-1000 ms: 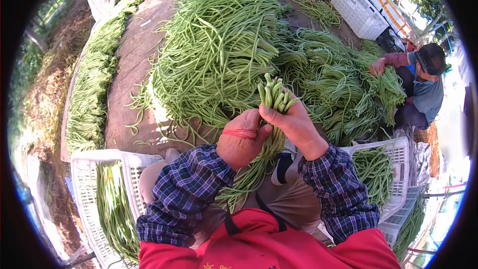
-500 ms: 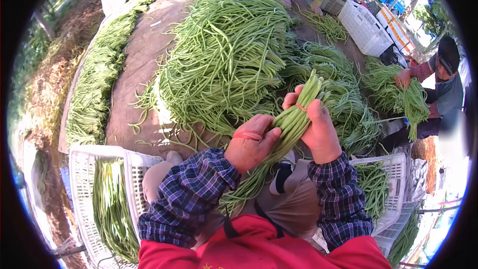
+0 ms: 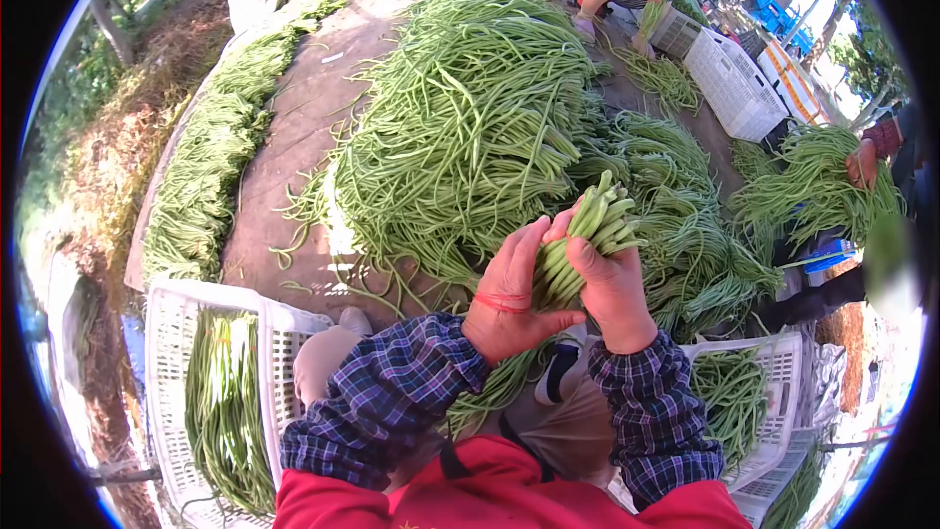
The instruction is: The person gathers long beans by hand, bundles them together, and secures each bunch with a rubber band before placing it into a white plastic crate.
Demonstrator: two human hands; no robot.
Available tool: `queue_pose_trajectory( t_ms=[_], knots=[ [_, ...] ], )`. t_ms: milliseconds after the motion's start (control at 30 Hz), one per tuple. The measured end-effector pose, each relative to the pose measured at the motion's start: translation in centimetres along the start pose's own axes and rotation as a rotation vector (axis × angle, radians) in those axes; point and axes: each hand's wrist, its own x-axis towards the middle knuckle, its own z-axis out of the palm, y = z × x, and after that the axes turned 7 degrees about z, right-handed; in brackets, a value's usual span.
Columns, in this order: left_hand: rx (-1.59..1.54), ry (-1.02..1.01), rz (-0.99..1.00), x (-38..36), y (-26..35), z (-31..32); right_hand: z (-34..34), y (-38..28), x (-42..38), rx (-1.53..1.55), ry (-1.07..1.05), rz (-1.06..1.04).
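A bundle of long green beans [image 3: 556, 272] is upright in front of me, its cut ends fanned at the top. My right hand [image 3: 617, 284] is closed around it, thumb across the near side. My left hand [image 3: 514, 289] lies against the bundle's left side, fingers stretched upward and thumb pointing right. Thin red bands circle the left hand near the wrist. The lower bean ends hang below my hands over my lap, partly hidden. A band around the bundle cannot be made out.
A large heap of long beans [image 3: 470, 127] lies ahead, with a bean row [image 3: 211, 147] to its left. Bean-filled white crates flank me: a left crate [image 3: 162, 402] and a right crate [image 3: 783, 402]. A co-worker's hand [image 3: 862, 165] touches beans at right; other people sit at the back.
My left hand has opened, its fingers now straight along the bundle instead of gripping below. The bundle has turned more upright, and the red band seen on it is hidden. The view has shifted slightly.
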Motion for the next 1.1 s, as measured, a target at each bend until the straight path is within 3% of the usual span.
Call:
queue_pose_trajectory(
  t_ms=[100,167,367,500,600,633,733,867,967,1033,1100],
  knots=[
    [-0.002,0.045,-0.029,-0.1,0.1,0.8,1.0,0.3,0.2,-0.006,0.073,0.113],
    [-0.169,0.117,-0.151,-0.1,-0.1,1.2,1.1,0.4,0.6,-0.018,0.067,0.09],
    [-0.236,0.133,-0.159,-0.2,-0.6,0.9,0.1,0.5,1.1,0.183,-0.082,0.151],
    [-0.436,-0.016,-0.288,-0.3,0.2,0.1,-0.3,-1.9,1.0,0.017,-0.115,0.114],
    [-0.889,-0.162,-0.42,0.0,0.7,-0.3,-0.4,-1.9,0.9,0.139,-0.116,0.098],
    [-0.89,-0.168,-0.423,0.2,1.2,-0.7,-0.1,-2.0,0.7,0.21,-0.112,0.105],
    [-1.031,-0.359,-0.674,0.6,1.4,-1.7,0.4,-2.3,0.6,0.256,-0.097,0.045],
    [-1.061,-0.47,-0.638,0.0,0.4,-1.1,-0.3,-1.8,0.5,0.137,-0.078,-0.01],
    [-1.075,-0.375,-0.653,-0.4,0.6,0.4,0.0,-1.8,0.4,-0.03,0.03,-0.044],
    [-0.956,-0.194,-0.443,-0.7,0.0,1.3,-0.1,-1.5,0.5,-0.057,0.064,-0.051],
    [-0.999,-0.177,-0.461,-0.6,-0.1,1.6,0.0,-1.3,0.6,-0.033,0.158,-0.078]
  ],
)
